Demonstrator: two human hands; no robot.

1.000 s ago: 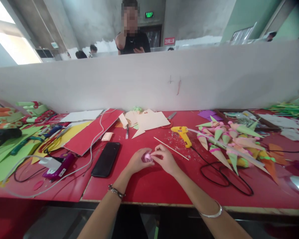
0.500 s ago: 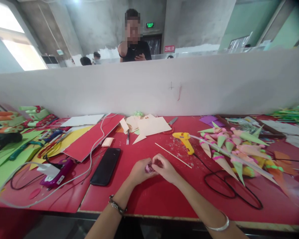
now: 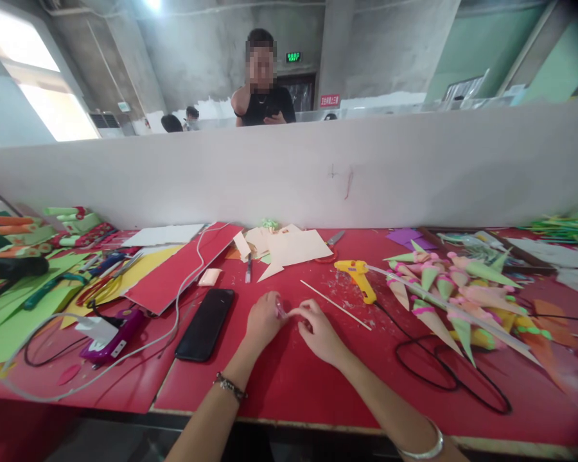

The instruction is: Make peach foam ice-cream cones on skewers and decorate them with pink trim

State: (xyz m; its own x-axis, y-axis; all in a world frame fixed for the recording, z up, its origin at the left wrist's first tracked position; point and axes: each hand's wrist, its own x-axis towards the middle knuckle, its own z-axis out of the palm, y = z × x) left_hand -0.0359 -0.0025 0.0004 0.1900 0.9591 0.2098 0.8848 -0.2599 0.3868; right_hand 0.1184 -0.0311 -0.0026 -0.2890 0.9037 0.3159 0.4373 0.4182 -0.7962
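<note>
My left hand (image 3: 266,321) is closed around a small pink piece (image 3: 281,308), mostly covered by the fingers, so its kind does not show. From the right, my right hand (image 3: 320,330) reaches in with its index finger touching or nearly touching the pink piece. Its thumb stands apart from that finger, and I see nothing held in it. Beyond my right hand a thin wooden stick (image 3: 336,305) lies on the red table (image 3: 289,391). A yellow hot glue gun (image 3: 359,277) rests past the stick, with a long glue stick in its back.
Left of my hands lie a black phone (image 3: 205,324) and a purple power strip (image 3: 113,340) with a white cable. Paper cones (image 3: 443,282) are heaped at right. Cream paper sheets (image 3: 301,245) and scissors (image 3: 334,239) lie near the white partition (image 3: 250,176); a person (image 3: 264,106) is behind it.
My hands have drawn slightly apart. The left has turned with the pink piece, and the right has gone from a pinch at it to an outstretched index finger. The view tilted up slightly.
</note>
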